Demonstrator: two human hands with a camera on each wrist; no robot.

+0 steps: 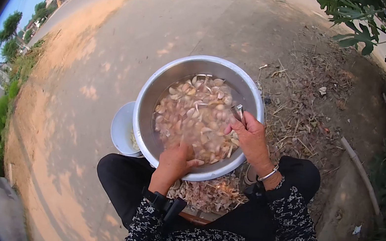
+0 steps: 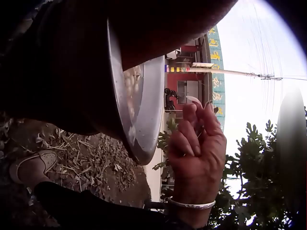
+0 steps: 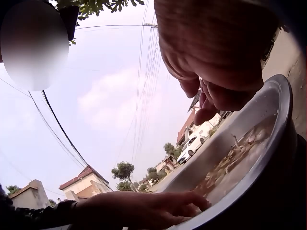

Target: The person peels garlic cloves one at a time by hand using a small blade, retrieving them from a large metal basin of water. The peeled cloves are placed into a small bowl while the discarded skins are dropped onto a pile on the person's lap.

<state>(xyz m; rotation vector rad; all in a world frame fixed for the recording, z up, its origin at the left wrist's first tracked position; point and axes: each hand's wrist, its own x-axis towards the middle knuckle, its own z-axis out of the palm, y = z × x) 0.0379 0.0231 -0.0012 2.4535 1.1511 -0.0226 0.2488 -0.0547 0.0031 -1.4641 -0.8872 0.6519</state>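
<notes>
Garlic cloves soak in a steel bowl on the person's lap. Head view: left hand dips over the near rim, fingers curled, hold unclear; right hand grips a small knife. Left wrist view: right hand curled beside the bowl. Right wrist view: left hand lies flat along the rim.

The round steel basin hid most of the small white bowl. In the right wrist view, a blurred patch covered the upper left corner.
</notes>
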